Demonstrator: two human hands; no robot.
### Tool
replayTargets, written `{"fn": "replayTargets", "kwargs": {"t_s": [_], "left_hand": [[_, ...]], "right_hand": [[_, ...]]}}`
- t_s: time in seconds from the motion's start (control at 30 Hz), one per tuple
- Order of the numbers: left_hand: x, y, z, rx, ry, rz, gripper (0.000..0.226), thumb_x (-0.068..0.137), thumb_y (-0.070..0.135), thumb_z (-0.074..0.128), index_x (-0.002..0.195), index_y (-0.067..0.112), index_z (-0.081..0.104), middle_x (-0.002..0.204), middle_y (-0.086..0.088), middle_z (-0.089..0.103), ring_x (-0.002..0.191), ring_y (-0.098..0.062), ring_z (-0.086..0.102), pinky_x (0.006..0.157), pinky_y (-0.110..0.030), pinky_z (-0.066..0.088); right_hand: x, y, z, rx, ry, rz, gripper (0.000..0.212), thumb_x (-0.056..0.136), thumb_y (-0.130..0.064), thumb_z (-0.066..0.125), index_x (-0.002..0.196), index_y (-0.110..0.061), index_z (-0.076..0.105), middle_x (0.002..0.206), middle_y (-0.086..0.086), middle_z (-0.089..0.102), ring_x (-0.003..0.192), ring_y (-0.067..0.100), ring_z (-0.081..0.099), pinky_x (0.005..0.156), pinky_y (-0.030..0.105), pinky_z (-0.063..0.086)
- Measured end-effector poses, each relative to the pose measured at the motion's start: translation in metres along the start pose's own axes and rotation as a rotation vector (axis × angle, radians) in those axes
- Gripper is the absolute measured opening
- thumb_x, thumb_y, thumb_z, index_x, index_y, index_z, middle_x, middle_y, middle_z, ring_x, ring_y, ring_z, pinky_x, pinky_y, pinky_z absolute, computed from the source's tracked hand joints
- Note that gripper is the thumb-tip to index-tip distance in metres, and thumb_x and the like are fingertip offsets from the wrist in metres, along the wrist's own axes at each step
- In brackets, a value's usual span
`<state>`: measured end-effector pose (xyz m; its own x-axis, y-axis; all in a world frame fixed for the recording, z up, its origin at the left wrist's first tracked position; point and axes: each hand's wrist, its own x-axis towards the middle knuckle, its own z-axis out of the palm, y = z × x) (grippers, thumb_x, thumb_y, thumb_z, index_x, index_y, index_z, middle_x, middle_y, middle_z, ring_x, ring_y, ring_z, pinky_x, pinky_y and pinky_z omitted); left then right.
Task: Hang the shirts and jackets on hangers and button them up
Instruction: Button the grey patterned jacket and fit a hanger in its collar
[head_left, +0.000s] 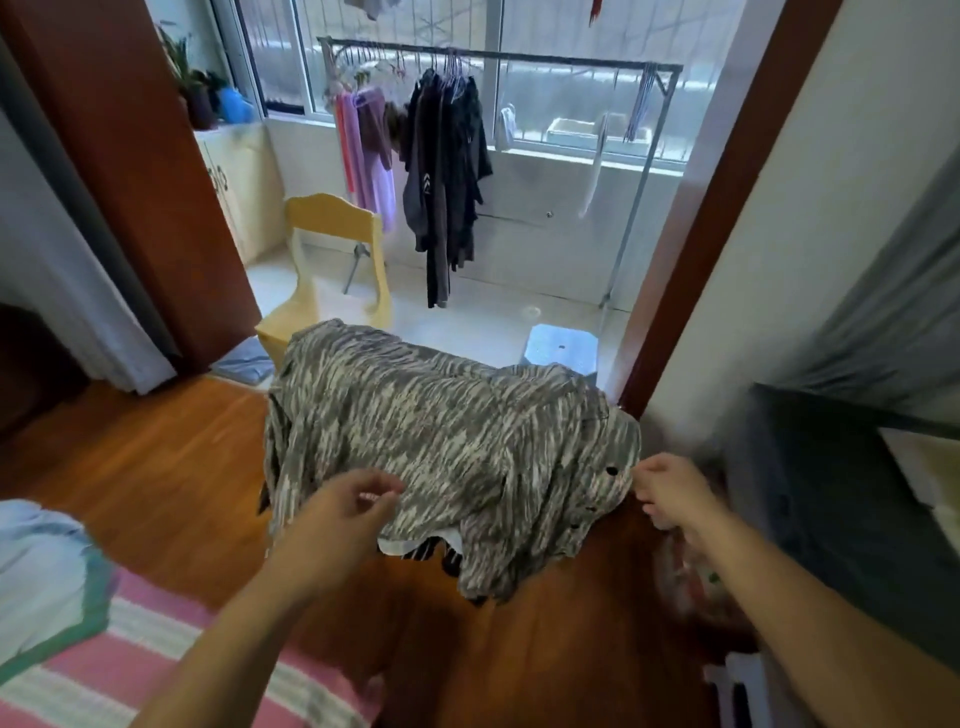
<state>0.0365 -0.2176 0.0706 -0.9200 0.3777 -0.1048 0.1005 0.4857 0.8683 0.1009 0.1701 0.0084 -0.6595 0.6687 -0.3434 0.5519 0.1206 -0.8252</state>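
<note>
1. Far left of the patterned shirt (441, 447), a pink striped bedspread (156, 670) carries a pale blue cloth (41, 566); whether that cloth is another garment to hang, I cannot tell.
2. The left hand (345, 506) lies at the shirt's near left edge, fingers loosely curled with the fingertips drawn together over the fabric. It seems to be pinching or about to pinch the cloth, but the blur leaves that unsure.
3. The shirt itself is draped in a heap over something hidden beneath it, above the wooden floor (156, 467). No hanger shows inside it, and its front hangs open with dark buttons (611, 471) visible along the right edge, so it looks neither hung nor buttoned.
4. A white and dark striped cloth (426, 548) peeks out under the shirt's near hem, likely another garment waiting.
5. The right hand (670, 493) sits at the shirt's right edge beside the buttons, fingers curled, apparently nipping the fabric edge.
6. Beyond the shirt, a clothes rail (519, 54) by the window holds dark garments (447, 171) and spare hangers (363, 62), so some hanging looks done and most remains.
</note>
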Motion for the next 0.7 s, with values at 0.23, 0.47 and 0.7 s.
{"fn": "replayTargets", "kwargs": {"t_s": [0.23, 0.47, 0.7], "left_hand": [[0.078, -0.005, 0.023, 0.032, 0.009, -0.071, 0.012, 0.099, 0.03, 0.062, 0.101, 0.038, 0.071, 0.103, 0.003, 0.066, 0.089, -0.014, 0.065, 0.068, -0.029, 0.046], [0.15, 0.027, 0.061, 0.039, -0.151, -0.021, 0.021, 0.101, 0.037, 0.059, 0.121, 0.041, 0.064, 0.122, 0.013, 0.061, 0.104, -0.013, 0.065, 0.082, -0.026, 0.051], [0.195, 0.023, 0.111, 0.357, -0.281, 0.108, 0.073, 0.1, 0.042, 0.06, 0.153, 0.06, 0.014, 0.165, 0.02, 0.007, 0.152, -0.015, 0.011, 0.125, -0.046, 0.021]], "right_hand": [[0.105, -0.003, -0.012, -0.007, 0.012, 0.051, 0.013, 0.095, -0.01, 0.06, 0.088, -0.004, 0.069, 0.068, 0.009, 0.058, 0.067, 0.021, 0.051, 0.062, 0.03, 0.037], [0.156, -0.013, 0.002, 0.267, -0.129, 0.277, 0.03, 0.098, -0.04, 0.061, 0.114, -0.016, 0.066, 0.11, 0.002, 0.069, 0.1, 0.019, 0.062, 0.077, 0.032, 0.043], [0.201, -0.034, -0.006, 0.395, -0.407, 0.371, 0.042, 0.093, -0.03, 0.071, 0.12, 0.002, 0.064, 0.109, 0.019, 0.073, 0.091, 0.032, 0.073, 0.079, 0.042, 0.058]]}}
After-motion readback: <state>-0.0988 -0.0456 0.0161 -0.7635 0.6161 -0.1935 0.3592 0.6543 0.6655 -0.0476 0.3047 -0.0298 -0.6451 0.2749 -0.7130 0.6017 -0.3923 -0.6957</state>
